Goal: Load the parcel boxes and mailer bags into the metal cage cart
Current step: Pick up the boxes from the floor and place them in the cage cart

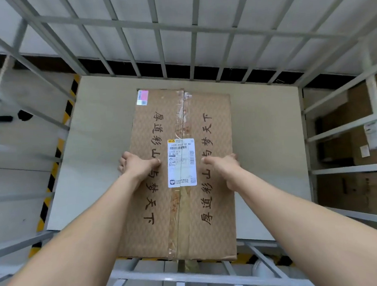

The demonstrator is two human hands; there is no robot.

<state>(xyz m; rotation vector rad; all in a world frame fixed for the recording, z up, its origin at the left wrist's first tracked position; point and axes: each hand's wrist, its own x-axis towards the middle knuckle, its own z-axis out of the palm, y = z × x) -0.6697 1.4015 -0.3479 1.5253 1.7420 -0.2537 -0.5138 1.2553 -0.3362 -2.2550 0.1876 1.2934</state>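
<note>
- Box (222, 229): one brown carton, long side running away from the camera, sits inside the cart (157, 26) over the pale floor board (266, 148). Its near end juts past the board's front edge and above the front rail. Whether it rests on the board or hangs just above it cannot be told.
- Two rows of dark printed characters run down the lid, one on each flap. One strip of clear tape (181, 114) seals the centre seam.
- Two labels are on the lid: a white shipping label (181, 163) across the seam at mid-length, and a small pink-and-white sticker (142, 97) at the far left corner.
- Left hand (138, 166): it grips the box's left edge, thumb flat on the lid and pointing toward the label, fingers curled over the side.
- Right hand (223, 163): it grips the right edge in mirror fashion, thumb on the lid, fingers wrapped over the side and mostly hidden.
- The cart is one grey cage with barred walls at the rear, left and right.
- Beyond the right wall stand stacked cartons (348, 145); their number is unclear.
- One yellow-and-black stripe (56, 152) runs along the floor at left.
- One white shoe (262, 269) shows below the front rail.
</note>
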